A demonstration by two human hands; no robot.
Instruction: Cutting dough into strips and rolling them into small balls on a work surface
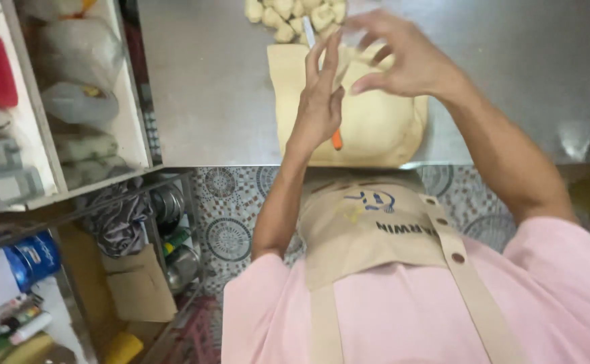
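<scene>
Two hands over dough
Left hand (pixel 320 101) and right hand (pixel 396 57) hover with loose fingers, holding nothing, above the big dough (pixel 376 125).

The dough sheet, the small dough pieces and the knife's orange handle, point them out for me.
dough sheet (pixel 376 131): head view, bare lower right part.
small dough pieces (pixel 288 13): head view, middle of the pile.
orange handle (pixel 336 140): head view, end below the left wrist.

Soft, even light filled the scene, brightest on the steel table (pixel 207 81), whose right part carried a pale glare patch. Shadows were faint, only a dull one under the dough slab (pixel 369 121). The whole frame was slightly soft, the raised left hand (pixel 318 101) and right hand (pixel 396 57) smeared by motion, and the shelves (pixel 52 101) bent outward at the left edge
</scene>
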